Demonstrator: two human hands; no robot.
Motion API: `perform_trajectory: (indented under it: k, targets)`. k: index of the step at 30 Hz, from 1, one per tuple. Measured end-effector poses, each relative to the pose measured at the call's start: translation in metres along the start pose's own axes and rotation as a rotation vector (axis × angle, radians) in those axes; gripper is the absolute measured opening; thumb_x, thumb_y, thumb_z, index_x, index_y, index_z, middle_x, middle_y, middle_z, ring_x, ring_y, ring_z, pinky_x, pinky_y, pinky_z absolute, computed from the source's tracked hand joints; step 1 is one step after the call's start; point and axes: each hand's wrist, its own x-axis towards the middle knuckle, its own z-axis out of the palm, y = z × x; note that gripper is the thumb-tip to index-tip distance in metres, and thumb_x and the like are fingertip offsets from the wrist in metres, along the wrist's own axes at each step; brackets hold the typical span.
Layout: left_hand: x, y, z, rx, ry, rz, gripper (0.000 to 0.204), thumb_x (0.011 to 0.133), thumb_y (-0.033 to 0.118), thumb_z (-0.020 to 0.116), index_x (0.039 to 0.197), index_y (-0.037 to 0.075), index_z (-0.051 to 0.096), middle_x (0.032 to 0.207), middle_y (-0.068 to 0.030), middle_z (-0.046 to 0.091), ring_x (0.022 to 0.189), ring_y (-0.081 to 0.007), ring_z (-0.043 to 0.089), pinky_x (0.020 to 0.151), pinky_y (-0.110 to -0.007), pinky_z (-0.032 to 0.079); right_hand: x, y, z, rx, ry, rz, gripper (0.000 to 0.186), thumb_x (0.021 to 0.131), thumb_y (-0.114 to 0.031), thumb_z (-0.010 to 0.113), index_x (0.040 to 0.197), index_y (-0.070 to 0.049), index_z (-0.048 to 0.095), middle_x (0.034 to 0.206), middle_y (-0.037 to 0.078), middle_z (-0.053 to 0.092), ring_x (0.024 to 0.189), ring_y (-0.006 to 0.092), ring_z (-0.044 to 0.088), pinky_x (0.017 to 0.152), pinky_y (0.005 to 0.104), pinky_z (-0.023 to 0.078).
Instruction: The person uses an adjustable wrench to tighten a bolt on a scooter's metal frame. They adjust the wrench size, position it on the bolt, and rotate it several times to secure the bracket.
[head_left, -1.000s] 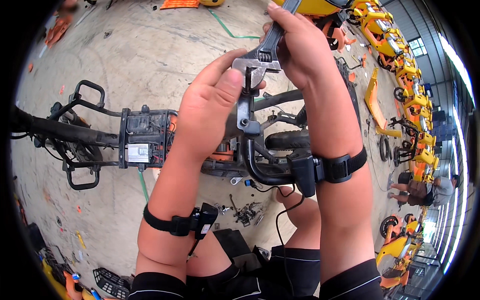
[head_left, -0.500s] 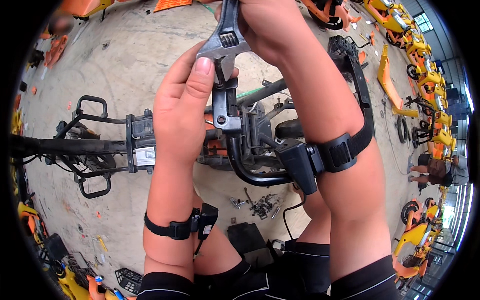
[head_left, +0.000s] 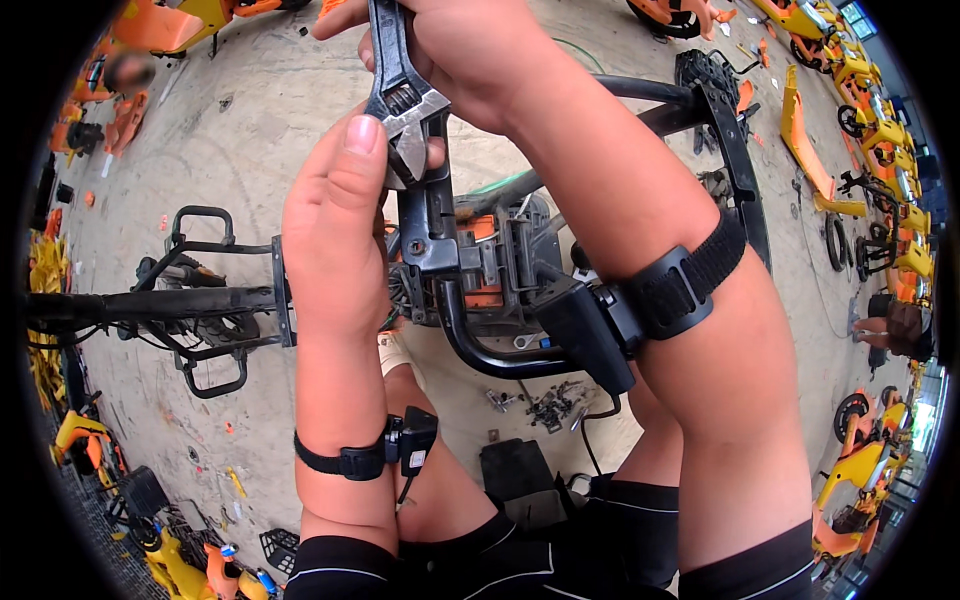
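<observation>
An adjustable wrench (head_left: 394, 70) reaches down from the top edge, its jaw at a flat black piece on the upper end of a bent black frame tube (head_left: 462, 335). My right hand (head_left: 462, 50) is wrapped round the wrench handle; part of its grip is cut off by the picture's edge. My left hand (head_left: 335, 220) is closed about the wrench head, thumb along the jaw and a fingertip showing on the far side. Just below the jaw, a black bracket (head_left: 430, 250) with a bolt hole sits on the tube. The exact contact inside the jaw is hidden.
The stripped scooter frame (head_left: 150, 303) stretches across in front of me. Loose bolts and small parts (head_left: 558, 405) lie on the concrete floor near my legs. Yellow and orange scooters (head_left: 900, 200) line the right side, and a loose orange panel (head_left: 805, 140) lies near them.
The wrench handle has swung to the left, and my right hand has gone with it. My left thumb stays on the jaw. The whole view has shifted slightly.
</observation>
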Motion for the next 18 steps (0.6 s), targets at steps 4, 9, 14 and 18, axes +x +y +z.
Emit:
perform_trajectory:
  k: [4,9,14,18]
  targets:
    - [0.001,0.003,0.003,0.02,0.021,-0.023,0.043,0.103,0.039,0.057,0.112,-0.002,0.066,0.094,-0.0068,0.069,0.085,-0.0104,0.061,0.068,-0.024,0.051,0.005,0.007,0.0,0.16,0.051,0.066,0.035,0.106,-0.026,0.046,0.124,0.002,0.057,0.103,0.013,0.071,0.073,0.0143,0.055,0.068,0.0282,0.048]
    - [0.004,0.002,0.007,0.025,0.022,-0.014,0.042,0.104,0.038,0.056,0.11,-0.002,0.066,0.094,-0.0073,0.069,0.085,-0.0108,0.061,0.07,-0.024,0.05,-0.012,-0.009,0.013,0.141,0.182,0.065,0.036,0.104,-0.025,0.048,0.125,0.003,0.056,0.108,0.013,0.07,0.079,0.0173,0.055,0.072,0.0322,0.05]
    - [0.001,-0.001,-0.007,0.025,0.03,-0.035,0.042,0.104,0.038,0.055,0.108,-0.002,0.067,0.095,-0.0075,0.07,0.084,-0.0107,0.061,0.073,-0.025,0.048,-0.003,0.013,0.021,0.167,0.302,0.157,0.022,0.102,-0.016,0.049,0.111,0.001,0.06,0.087,0.011,0.066,0.071,0.0209,0.059,0.065,0.0379,0.051]
    - [0.005,-0.002,0.008,-0.002,0.016,-0.02,0.041,0.104,0.038,0.055,0.108,-0.002,0.067,0.094,-0.0072,0.07,0.083,-0.0102,0.061,0.07,-0.025,0.049,-0.004,-0.007,0.012,0.125,0.268,0.194,0.032,0.1,-0.016,0.044,0.121,0.005,0.057,0.102,0.017,0.069,0.079,0.0244,0.059,0.072,0.042,0.053]
